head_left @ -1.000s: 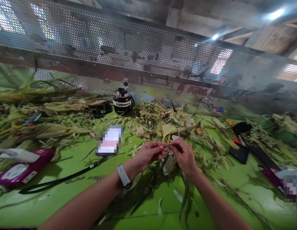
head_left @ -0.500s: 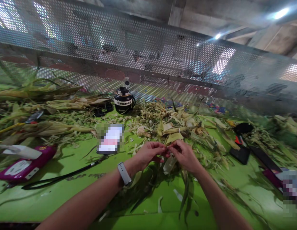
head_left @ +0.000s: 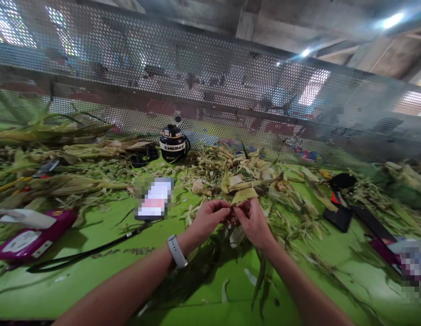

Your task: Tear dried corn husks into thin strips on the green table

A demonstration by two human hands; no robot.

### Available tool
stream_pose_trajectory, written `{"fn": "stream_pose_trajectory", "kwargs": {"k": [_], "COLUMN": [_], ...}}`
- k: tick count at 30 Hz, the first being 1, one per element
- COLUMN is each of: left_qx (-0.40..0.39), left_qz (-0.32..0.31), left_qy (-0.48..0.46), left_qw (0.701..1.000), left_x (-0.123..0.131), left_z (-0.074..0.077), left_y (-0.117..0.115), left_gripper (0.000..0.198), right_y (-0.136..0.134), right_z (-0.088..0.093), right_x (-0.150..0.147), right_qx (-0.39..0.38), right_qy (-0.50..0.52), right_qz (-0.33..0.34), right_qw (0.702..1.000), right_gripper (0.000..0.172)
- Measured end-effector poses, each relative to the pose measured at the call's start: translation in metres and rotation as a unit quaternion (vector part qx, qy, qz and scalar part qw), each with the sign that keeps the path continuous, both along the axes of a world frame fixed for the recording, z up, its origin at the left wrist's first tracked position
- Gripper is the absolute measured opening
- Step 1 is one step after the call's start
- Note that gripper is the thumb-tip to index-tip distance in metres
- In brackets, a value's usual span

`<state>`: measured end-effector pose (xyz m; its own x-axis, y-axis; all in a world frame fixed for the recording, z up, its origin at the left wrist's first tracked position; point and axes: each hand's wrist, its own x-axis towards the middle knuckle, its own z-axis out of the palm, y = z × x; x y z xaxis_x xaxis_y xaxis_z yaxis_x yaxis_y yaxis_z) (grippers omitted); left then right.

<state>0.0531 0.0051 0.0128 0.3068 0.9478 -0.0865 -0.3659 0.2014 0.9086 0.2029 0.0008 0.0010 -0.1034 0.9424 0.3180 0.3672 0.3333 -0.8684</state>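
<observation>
My left hand [head_left: 210, 219] and my right hand [head_left: 253, 222] meet over the middle of the green table, fingertips pinched together. Between them they grip a pale green corn husk [head_left: 244, 194], whose folded flap sticks up above my right fingers. The exact spot where the fingers close is partly covered by the fingers themselves. A whitish piece of husk [head_left: 236, 237] hangs just under my hands, and long green strips [head_left: 259, 280] trail below toward the table's front. Behind my fingertips lies a heap of shredded husks [head_left: 230, 165].
A phone [head_left: 156, 199] on a black strap lies left of my hands. A black jug [head_left: 173, 144] stands by the perforated metal screen [head_left: 203, 86]. Purple tissue packs [head_left: 33, 240] lie far left and right. A black box-like item [head_left: 337, 217] rests at right, near more husks.
My right hand has turned a little and drawn slightly left and down, its fingers still pinched against the left ones. The whole view has shifted slightly.
</observation>
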Motion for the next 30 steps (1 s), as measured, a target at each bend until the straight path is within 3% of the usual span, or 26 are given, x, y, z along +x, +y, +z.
{"fn": "stream_pose_trajectory", "kwargs": {"k": [9,14,21,30], "left_qx": [-0.052,-0.045,-0.023,-0.128], "left_qz": [-0.025,-0.016,-0.053,-0.046], "left_qy": [-0.045,-0.016,-0.037,-0.132], "left_qw": [0.997,0.999,0.998,0.982], "left_x": [0.000,-0.003,-0.007,0.000], "left_z": [-0.001,-0.001,-0.005,-0.006], "left_y": [0.000,-0.001,0.004,0.002], "left_gripper": [0.025,0.022,0.029,0.026], "right_y": [-0.005,-0.007,-0.006,-0.006], "right_z": [0.005,0.011,0.017,0.014], "right_x": [-0.004,-0.001,0.003,0.002], "right_qx": [-0.004,0.022,0.015,0.041], "right_qy": [0.056,0.012,0.020,0.026], "right_qz": [0.015,0.014,0.037,0.001], "right_qw": [0.998,1.000,0.999,0.999], "right_gripper": [0.029,0.017,0.018,0.016]}}
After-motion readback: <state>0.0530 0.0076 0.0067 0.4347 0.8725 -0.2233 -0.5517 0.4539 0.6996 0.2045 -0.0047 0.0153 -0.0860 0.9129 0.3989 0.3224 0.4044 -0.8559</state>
